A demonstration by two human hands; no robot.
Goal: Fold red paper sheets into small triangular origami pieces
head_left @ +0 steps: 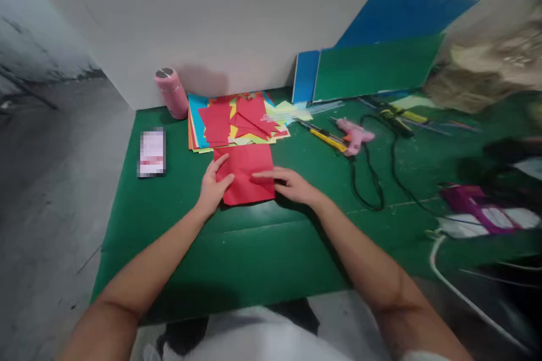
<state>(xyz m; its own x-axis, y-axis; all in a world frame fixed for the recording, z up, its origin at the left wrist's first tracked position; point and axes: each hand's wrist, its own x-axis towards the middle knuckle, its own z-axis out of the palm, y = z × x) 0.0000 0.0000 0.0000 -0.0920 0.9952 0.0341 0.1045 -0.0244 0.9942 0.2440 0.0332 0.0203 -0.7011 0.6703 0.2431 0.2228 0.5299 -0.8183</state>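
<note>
A square sheet of red paper (248,192) with faint creases lies between my hands, its lower edge casting a thin shadow on the green table. My left hand (213,186) holds the sheet's left edge, thumb and index finger on top and apart; its other fingers are partly hidden. At the right edge, my right hand (292,183) has fingers stretched over the top of the sheet, with the edge between them and the rest of the hand. Just behind the sheet is a pile of coloured paper (218,121) in red, yellow, blue and orange, with cut pieces on top.
On the left are a phone (151,152) and a pink flask (171,93). Right of the pile lie clear sticks, a yellow utility knife (328,140) and a pink glue gun (355,134) with its black cord. Blue and green boards (376,70) lean on the wall. A purple item (480,206) lies far right.
</note>
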